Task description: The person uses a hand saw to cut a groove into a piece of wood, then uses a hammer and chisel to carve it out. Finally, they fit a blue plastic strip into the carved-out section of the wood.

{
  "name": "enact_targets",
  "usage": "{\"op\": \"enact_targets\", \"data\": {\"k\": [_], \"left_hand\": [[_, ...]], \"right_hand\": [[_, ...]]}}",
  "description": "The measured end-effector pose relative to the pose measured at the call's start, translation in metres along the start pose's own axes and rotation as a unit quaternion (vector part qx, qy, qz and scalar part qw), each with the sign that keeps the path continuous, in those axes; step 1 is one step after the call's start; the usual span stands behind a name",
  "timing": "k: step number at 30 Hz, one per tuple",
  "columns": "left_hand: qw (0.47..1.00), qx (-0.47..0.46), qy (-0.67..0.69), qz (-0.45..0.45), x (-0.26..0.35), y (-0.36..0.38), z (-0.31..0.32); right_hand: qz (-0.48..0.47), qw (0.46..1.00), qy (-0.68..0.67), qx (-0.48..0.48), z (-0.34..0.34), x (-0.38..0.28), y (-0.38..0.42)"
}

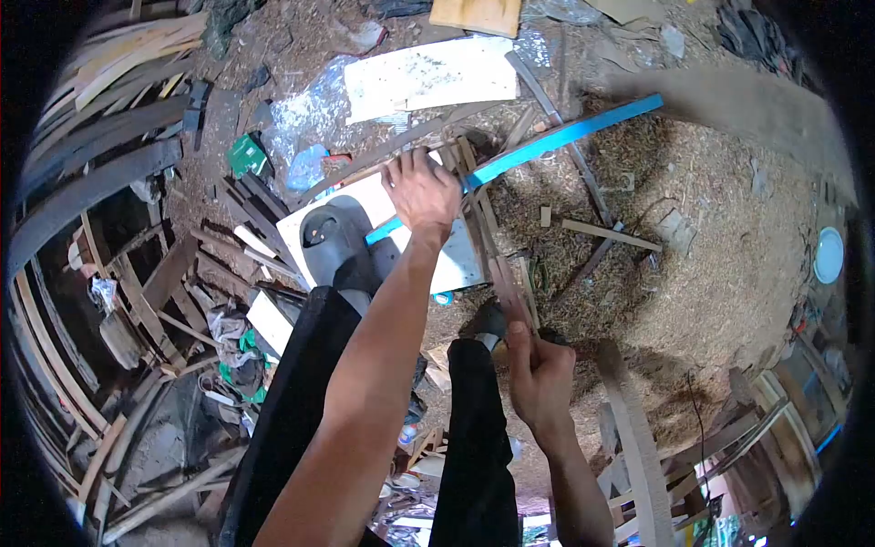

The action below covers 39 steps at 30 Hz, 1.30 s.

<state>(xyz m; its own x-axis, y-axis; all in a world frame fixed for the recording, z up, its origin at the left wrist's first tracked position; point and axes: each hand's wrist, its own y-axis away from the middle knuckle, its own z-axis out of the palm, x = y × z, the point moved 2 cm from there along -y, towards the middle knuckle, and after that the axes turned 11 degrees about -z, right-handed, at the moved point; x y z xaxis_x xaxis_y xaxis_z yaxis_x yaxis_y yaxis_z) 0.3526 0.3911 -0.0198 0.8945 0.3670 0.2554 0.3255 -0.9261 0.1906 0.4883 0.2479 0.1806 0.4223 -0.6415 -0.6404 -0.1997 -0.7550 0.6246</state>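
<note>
My left hand (424, 193) presses down with bent fingers on a long blue-faced strip (565, 139), which lies aslant across a white board (451, 260). A dark boot (330, 242) of mine rests on the same board, beside the strip's near end. Lower right, my right hand (542, 374) is closed round the dark handle of what looks like a handsaw. The long, narrow handsaw (512, 290) points up and left toward the strip, just right of my left hand. Its teeth cannot be made out, nor whether it touches the strip.
Sawdust (720, 273) covers the ground at the right, with a thin wooden stick (611, 233) on it. Stacked timber (118, 137) lines the left side. A white panel (428, 77) lies ahead, near a green box (246, 157). A plank (633, 447) stands near my right forearm.
</note>
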Motion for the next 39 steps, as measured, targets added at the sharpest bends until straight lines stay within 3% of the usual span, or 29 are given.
{"op": "enact_targets", "data": {"k": [3,5,7,11,13,15,17,19,24,28,30,32,34,35,37,38,39], "left_hand": [[1.0,-0.01,0.01,-0.009,-0.001,-0.005,0.002],[0.999,-0.031,-0.02,-0.018,-0.004,-0.004,0.0],[1.0,-0.009,0.011,-0.009,0.0,-0.004,0.0],[0.999,-0.035,-0.014,-0.023,0.001,-0.006,-0.002],[0.999,-0.038,-0.012,-0.018,-0.002,-0.001,-0.001],[0.999,-0.026,0.039,0.009,-0.003,0.005,-0.003],[0.998,-0.015,0.063,0.018,-0.005,0.012,0.001],[0.99,0.026,0.134,0.045,-0.008,0.023,-0.001],[0.992,0.022,0.127,-0.018,-0.006,0.02,0.006],[0.995,0.028,0.09,-0.023,-0.002,0.023,0.005],[0.996,0.025,0.088,-0.022,-0.001,0.02,0.006],[0.996,0.023,0.082,-0.029,-0.001,0.021,0.006],[0.997,0.019,0.077,-0.022,-0.001,0.024,0.007],[0.997,0.023,0.067,-0.012,-0.002,0.021,0.006],[0.998,0.01,0.06,-0.007,0.0,0.014,0.008],[0.998,0.021,0.058,-0.009,0.0,0.014,0.007],[0.998,0.027,0.056,-0.009,0.0,0.021,0.006]], "right_hand": [[0.014,0.999,0.023,-0.022,0.003,0.004,-0.01],[-0.066,0.998,0.023,0.003,0.007,-0.002,-0.031],[-0.082,0.996,0.038,-0.006,0.026,0.006,-0.076],[-0.053,0.997,0.054,-0.034,0.03,-0.014,-0.121],[-0.049,0.997,0.022,-0.055,0.039,0.0,-0.112],[-0.144,0.986,0.007,0.08,0.053,0.019,-0.097],[-0.138,0.986,0.035,0.089,0.052,0.021,-0.083],[-0.029,0.993,-0.095,0.067,0.05,0.02,-0.062],[-0.045,0.986,-0.149,0.065,0.057,0.04,-0.058],[-0.027,0.991,-0.127,0.042,0.043,0.015,-0.052],[-0.017,0.999,-0.045,0.016,0.034,0.002,-0.023],[-0.026,0.994,-0.069,0.079,0.021,0.0,0.037],[0.064,0.996,-0.066,0.011,-0.003,0.006,0.078],[0.065,0.995,-0.068,0.015,-0.008,0.004,0.072],[0.089,0.994,-0.001,-0.068,-0.01,0.001,0.057],[-0.031,0.999,-0.01,0.016,0.004,0.007,0.041],[0.003,1.0,-0.004,0.0,0.008,0.001,0.024]]}}
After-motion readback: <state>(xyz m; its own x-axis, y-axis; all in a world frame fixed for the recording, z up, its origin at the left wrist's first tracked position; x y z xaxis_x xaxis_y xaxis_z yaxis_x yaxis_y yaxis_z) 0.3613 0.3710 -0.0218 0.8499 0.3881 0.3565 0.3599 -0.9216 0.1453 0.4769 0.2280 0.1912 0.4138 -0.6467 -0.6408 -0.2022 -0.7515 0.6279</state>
